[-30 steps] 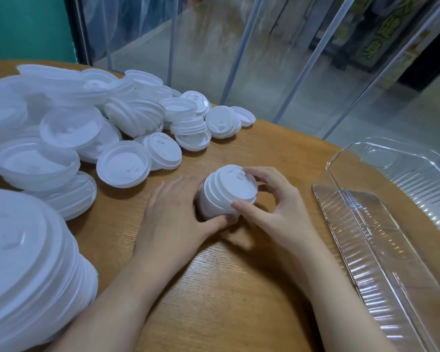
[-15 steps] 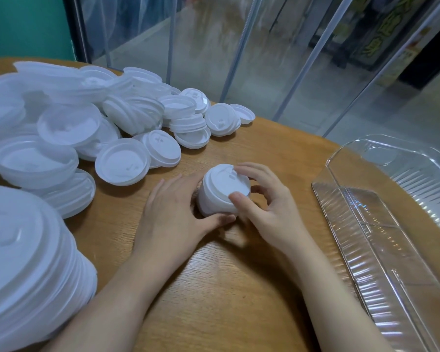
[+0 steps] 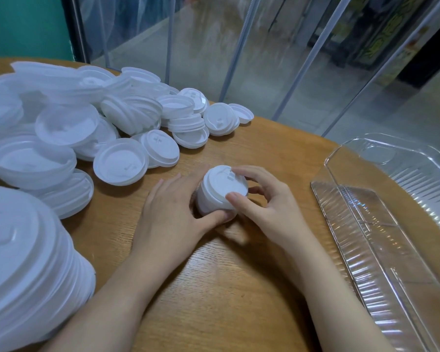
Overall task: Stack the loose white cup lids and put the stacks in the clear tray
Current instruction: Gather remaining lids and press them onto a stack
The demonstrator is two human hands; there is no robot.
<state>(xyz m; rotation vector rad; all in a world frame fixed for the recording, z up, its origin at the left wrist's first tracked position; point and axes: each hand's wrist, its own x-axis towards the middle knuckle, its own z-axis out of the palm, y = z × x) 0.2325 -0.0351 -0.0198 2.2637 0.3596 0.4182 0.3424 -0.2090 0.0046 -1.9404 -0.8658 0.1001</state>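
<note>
Lids in a short white stack [image 3: 221, 191] stand on the wooden table [image 3: 239, 288], gripped between the left hand [image 3: 173, 214] and right hand [image 3: 267, 212]. Beside them, the clear tray [image 3: 366, 224] holds nothing visible; its right end is cut off. Loose lids [image 3: 120, 161] crowd the left, partly out of frame.

Loose lids [image 3: 92, 128] left on table [image 3: 214, 288], lid stack [image 3: 221, 190] centre, tray [image 3: 391, 224] right
</note>
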